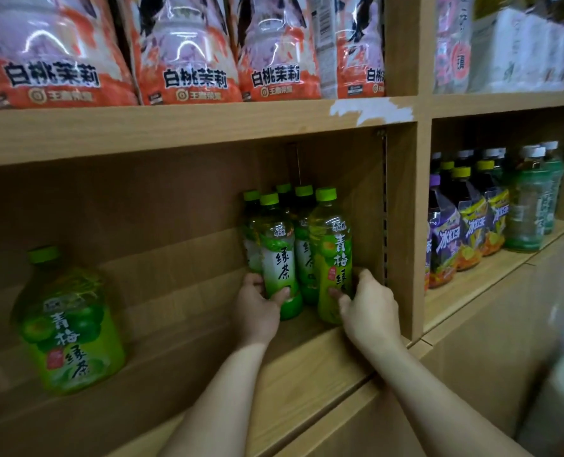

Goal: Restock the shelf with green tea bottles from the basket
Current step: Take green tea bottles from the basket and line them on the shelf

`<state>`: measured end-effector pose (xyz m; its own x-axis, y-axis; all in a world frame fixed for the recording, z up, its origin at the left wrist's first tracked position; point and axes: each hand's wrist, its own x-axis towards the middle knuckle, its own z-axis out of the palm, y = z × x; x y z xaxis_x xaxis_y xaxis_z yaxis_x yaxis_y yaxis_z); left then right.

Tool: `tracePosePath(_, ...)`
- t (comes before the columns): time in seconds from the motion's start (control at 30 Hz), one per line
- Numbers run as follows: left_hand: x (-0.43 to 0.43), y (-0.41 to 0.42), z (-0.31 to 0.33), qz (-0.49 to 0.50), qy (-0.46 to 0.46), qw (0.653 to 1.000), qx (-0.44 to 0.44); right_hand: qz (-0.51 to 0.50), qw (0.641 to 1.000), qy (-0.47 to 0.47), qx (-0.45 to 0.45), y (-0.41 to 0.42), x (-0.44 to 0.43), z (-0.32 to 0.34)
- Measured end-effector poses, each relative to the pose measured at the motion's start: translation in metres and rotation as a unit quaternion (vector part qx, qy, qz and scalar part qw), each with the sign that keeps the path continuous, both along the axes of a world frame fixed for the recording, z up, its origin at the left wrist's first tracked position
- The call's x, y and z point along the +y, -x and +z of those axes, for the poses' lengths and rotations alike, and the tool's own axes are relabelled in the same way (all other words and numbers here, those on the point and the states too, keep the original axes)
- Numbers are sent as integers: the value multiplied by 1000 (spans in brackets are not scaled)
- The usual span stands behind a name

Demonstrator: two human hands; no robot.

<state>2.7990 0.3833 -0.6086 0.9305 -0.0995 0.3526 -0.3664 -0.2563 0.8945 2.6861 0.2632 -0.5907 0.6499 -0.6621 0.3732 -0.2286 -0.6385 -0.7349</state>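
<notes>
Several green tea bottles with green caps stand clustered at the right end of the wooden shelf [181,324], against its side panel. My left hand [257,308] grips the base of the front-left green tea bottle [279,255]. My right hand [369,308] grips the lower part of the front-right green plum tea bottle [331,255]. Both bottles stand upright on the shelf board. A large green plum tea bottle [69,324] stands alone at the shelf's left. The basket is out of view.
The shelf above holds pink-and-orange drink packs [188,54]. The compartment to the right holds dark iced-tea bottles [465,222] and pale green bottles [531,206]. Closed cabinet fronts [340,423] lie below the shelf. Bare board stretches between the large bottle and the cluster.
</notes>
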Motion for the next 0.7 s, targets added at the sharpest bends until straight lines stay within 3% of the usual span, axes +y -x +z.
tracePosePath(0.1, 2, 10, 3, 28, -54, 998, -26, 0, 1000, 12, 10, 2, 2, 2)
tracePosePath(0.2, 3, 24, 18, 113, -63, 980, -150, 1, 1000, 18, 12, 7, 4, 2)
tracePosePath(0.27, -3, 38, 28, 62, -63, 976, -198, -7, 999, 52, 9, 14, 7, 0)
tracePosePath(0.4, -22, 50, 18, -128, -219, 946, -201, 23, 992, 119, -43, 25, 13, -5)
tracePosePath(0.53, -27, 51, 13, -152, -267, 937, -165, 89, 985, 146, 19, 25, 5, -5)
tracePosePath(0.7, -24, 59, 19, -172, -322, 920, -140, 173, 978, 78, 90, 44, -2, 14)
